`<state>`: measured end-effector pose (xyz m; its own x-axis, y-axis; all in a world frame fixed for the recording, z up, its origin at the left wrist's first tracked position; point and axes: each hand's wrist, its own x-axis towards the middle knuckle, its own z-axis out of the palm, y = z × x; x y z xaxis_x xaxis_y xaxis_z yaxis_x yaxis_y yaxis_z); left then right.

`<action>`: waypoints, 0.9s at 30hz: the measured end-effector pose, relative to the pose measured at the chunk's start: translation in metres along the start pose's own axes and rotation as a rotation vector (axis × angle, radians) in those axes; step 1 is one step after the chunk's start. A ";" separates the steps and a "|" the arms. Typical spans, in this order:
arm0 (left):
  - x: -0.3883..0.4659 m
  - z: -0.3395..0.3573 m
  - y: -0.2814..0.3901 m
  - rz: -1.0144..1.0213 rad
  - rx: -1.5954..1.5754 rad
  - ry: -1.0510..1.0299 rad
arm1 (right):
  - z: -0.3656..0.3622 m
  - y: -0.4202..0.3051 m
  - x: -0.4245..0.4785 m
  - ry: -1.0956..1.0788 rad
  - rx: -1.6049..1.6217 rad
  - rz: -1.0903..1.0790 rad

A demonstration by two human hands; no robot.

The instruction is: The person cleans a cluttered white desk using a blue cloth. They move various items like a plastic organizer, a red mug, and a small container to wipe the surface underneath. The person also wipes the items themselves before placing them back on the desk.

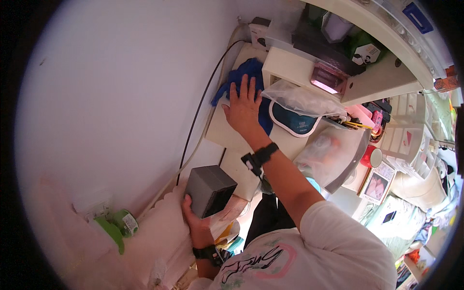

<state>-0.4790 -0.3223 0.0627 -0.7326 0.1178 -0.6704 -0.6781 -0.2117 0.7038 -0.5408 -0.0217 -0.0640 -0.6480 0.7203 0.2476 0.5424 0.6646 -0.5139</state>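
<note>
At the lower middle, my left hand (pixel 198 223) grips a grey box (pixel 208 186) with a dark open or black side. The fingers under the box are partly hidden. Higher up, my right hand (pixel 244 108) lies spread and flat on a crumpled blue cloth (pixel 246 70), which rests on a cream tabletop (pixel 226 127) beside the wall. Part of the cloth runs on under the wrist. Just right of this hand are a clear plastic bag (pixel 301 98) and a dark teal pad with a white rim (pixel 295 117).
Cables (pixel 206 94) run along the wall. A cream shelf (pixel 290 65) overhangs the back. To the right stand a translucent plastic folder (pixel 326 152), a red mug (pixel 371 156), a framed photo (pixel 377 183) and drawer units (pixel 402 141). A green object (pixel 123 223) sits by the wall socket.
</note>
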 end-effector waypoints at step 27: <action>0.018 -0.045 -0.051 -0.077 -0.037 -0.125 | 0.037 0.049 0.079 -0.164 -0.287 0.041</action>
<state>-0.4547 -0.3529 0.0043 -0.6820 0.2546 -0.6856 -0.7313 -0.2331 0.6410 -0.5852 0.0602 -0.0995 -0.6874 0.7213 0.0843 0.6831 0.6816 -0.2623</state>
